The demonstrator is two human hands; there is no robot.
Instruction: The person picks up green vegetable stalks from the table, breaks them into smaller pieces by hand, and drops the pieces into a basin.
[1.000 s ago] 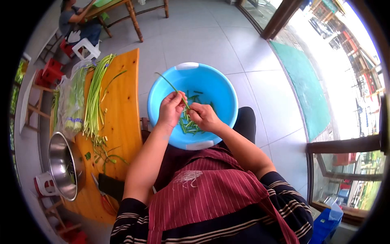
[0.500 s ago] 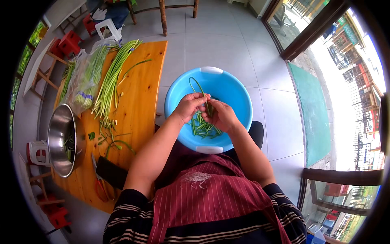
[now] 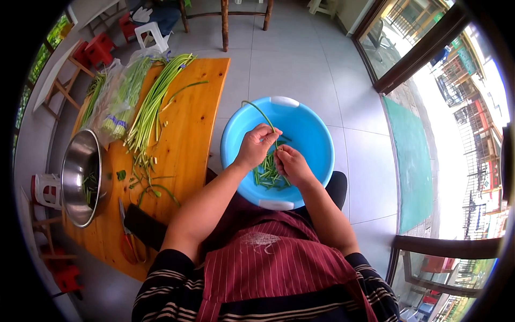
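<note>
A long green stem (image 3: 259,110) is pinched between my left hand (image 3: 258,145) and my right hand (image 3: 292,164), its free end curving up to the left. Both hands are over a blue basin (image 3: 316,140), close together, fingers closed. Short cut green pieces (image 3: 266,176) lie on the basin's bottom, partly hidden by my hands. On the wooden table (image 3: 188,124) to the left rests a bunch of long green stems (image 3: 152,107), beside more stems in a clear plastic bag (image 3: 119,102).
A steel bowl (image 3: 80,185) with green pieces stands at the table's left edge. Red-handled scissors (image 3: 127,239) lie near a black object (image 3: 145,226). Behind are a white stool (image 3: 152,35), red stools (image 3: 100,49) and a seated person's legs (image 3: 162,19).
The view has shifted, so the table appears farther right and lower. My hands came together around the stem, then moved slightly apart, with the stem still held.
</note>
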